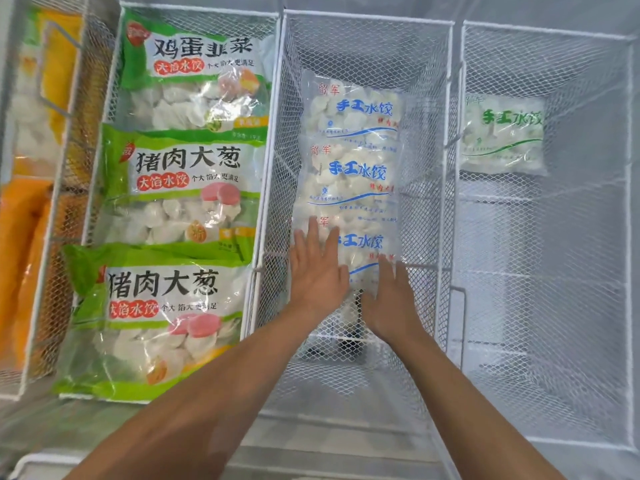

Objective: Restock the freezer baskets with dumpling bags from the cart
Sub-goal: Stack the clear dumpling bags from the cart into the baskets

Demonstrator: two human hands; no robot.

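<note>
Both hands reach into the middle basket (367, 36). Left hand (317, 271) lies flat, fingers straight, on the nearest blue-print bag (363, 258); right hand (389, 303), just beside it, also has straight fingers pressing that bag's near edge. Beyond the fingertips 2 more blue-print bags (349, 143) overlap in a row. Left of the left hand, 3 green bags (180, 168) fill another basket. Right of the right hand, 1 green-print bag (504, 133) lies in the far basket (547, 32).
</note>
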